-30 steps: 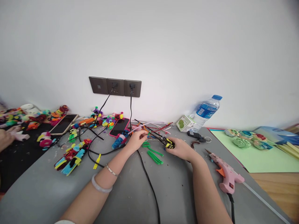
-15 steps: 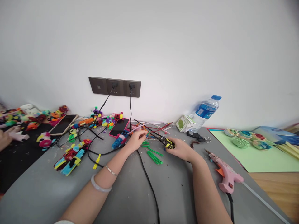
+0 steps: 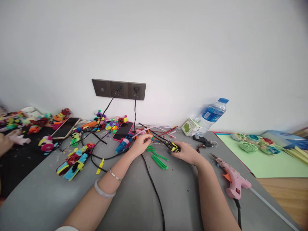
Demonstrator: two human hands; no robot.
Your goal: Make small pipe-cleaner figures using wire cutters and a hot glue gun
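At the far left, a co-worker's hand (image 3: 5, 143) is seen beside a pale pink soft piece (image 3: 20, 138), by a black mat (image 3: 14, 170). Nearer the middle, a cluster of red, yellow and blue fuzzy figures (image 3: 75, 163) is set down on the smooth grey tabletop (image 3: 130, 199), seemingly to be kept apart from the working spot. The person's left hand (image 3: 142, 144) is placed with thumb and fingertips drawn towards each other at the nose of the yellow-and-black-handled metal pliers (image 3: 173, 147); a speck of green is visible there, but whether anything is pinched cannot be told. Just below, bent bright-green pipe-cleaner stems (image 3: 160, 162) are laid flat, presumably within easy reach. The pliers are gripped by the handles in the person's right hand (image 3: 187, 153), with the nose angled at the left fingertips, probably so that fine work can be done there.

As for room, the curved left edge of the tabletop is bordered by the mat. Between the forearms, open surface is crossed by a thin black cable (image 3: 154, 187), which could be snagged. Behind the hands, reach is limited by the plain white wall (image 3: 163, 64); to the right, sideways movement is bounded by a pink plastic glue gun (image 3: 233, 179).
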